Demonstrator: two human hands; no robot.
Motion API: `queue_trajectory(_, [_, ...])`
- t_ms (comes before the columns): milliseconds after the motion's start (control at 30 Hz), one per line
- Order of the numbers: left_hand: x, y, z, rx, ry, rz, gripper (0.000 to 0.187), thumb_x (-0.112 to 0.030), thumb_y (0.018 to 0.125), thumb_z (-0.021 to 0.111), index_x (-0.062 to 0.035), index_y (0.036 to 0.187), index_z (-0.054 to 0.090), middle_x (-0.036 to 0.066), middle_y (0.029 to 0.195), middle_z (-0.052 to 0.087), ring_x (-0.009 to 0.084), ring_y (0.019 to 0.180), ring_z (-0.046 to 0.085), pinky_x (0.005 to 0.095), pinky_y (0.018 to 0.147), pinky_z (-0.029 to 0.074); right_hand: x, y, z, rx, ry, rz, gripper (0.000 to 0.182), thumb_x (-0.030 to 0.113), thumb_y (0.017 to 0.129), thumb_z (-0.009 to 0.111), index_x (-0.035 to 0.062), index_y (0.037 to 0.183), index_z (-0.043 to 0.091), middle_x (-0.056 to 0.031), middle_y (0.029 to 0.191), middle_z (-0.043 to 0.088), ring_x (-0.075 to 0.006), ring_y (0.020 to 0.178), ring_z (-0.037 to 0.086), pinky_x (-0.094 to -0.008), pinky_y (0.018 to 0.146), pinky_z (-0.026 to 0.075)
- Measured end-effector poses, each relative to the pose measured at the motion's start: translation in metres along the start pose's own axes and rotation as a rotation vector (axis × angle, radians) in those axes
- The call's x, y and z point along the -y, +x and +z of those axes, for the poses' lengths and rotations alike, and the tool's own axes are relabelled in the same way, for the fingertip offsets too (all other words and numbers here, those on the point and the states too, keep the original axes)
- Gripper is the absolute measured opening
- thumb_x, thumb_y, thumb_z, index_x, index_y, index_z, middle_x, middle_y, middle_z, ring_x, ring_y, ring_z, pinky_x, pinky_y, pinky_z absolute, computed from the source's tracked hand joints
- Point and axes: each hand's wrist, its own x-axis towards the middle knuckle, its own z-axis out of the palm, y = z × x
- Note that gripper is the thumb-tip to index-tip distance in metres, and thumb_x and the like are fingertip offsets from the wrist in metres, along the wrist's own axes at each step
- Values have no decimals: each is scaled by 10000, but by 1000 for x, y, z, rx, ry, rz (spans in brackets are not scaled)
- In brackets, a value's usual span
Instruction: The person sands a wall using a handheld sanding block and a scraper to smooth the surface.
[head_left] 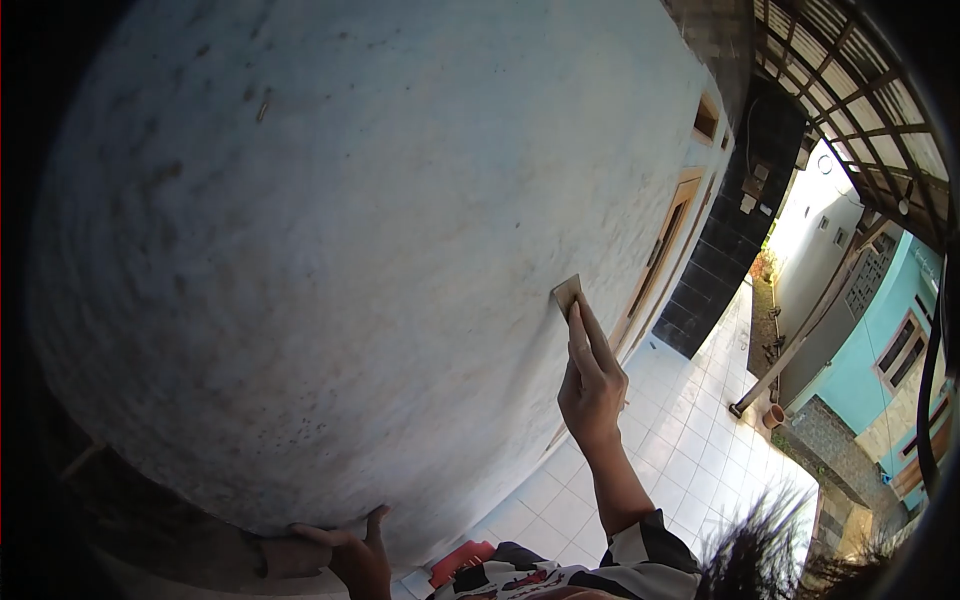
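My right hand (594, 385) grips a small, flat rectangular scraper (567, 294), its blade right at the pale blue, smudged wall (330, 280). The fingers stretch along the back of the blade. At the bottom left, my left hand (355, 560) is spread by the wall's lower edge, the thumb pointing up apart from the fingers. A dull brown blocky piece (290, 558) lies right by those fingers; I cannot tell whether the hand holds it. Dark specks and blotches mark the wall surface.
White floor tiles (560, 490) run below and to the right. A red object (462, 562) stands low beside the wall. Farther along are a wooden-framed opening (660, 250), a black tiled column (735, 230), a clay pot (773, 416) and a turquoise house (880, 350).
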Motion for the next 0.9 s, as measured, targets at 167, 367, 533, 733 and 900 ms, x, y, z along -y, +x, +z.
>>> queue_trajectory(167, [5,-14,16,-33,-118,-26,1265,-661,790,662,80,1503,-73,377,1530,76,504,1438,123,560,1162,124,-21,48,-3,-133,-43,91,621,-142,801,540,103,1371,556,-81,1377,569,-216,858,733,-275,656,579])
queue_trajectory(367, [5,-15,34,-64,-232,-69,1210,-620,838,642,83,1495,-92,396,1512,84,520,1424,146,582,1141,169,-42,112,-21,-181,-173,22,518,-96,880,516,101,1357,564,-75,1345,592,-231,855,732,-296,689,595])
queue_trajectory(533, [4,-13,45,-100,-330,-78,1166,-586,878,625,86,1489,-108,411,1498,91,533,1411,164,600,1124,208,-56,147,-44,-207,-136,6,509,-92,888,508,121,1345,575,-36,1337,596,-252,928,719,-329,773,606])
queue_trajectory(733, [8,-21,88,-283,-422,-112,1028,-638,936,474,98,1502,33,396,1501,91,526,1415,150,628,1110,231,-68,170,-50,-205,-215,-14,523,-76,890,513,194,1329,597,-17,1302,620,-255,887,723,-347,757,598])
queue_trajectory(900, [45,-43,164,-447,-455,-72,869,-506,970,473,140,1461,164,387,1474,207,515,1381,242,571,1130,242,-69,173,-63,-162,-160,-4,488,-66,875,532,163,1296,622,-59,1217,661,-302,795,716,-358,723,588])
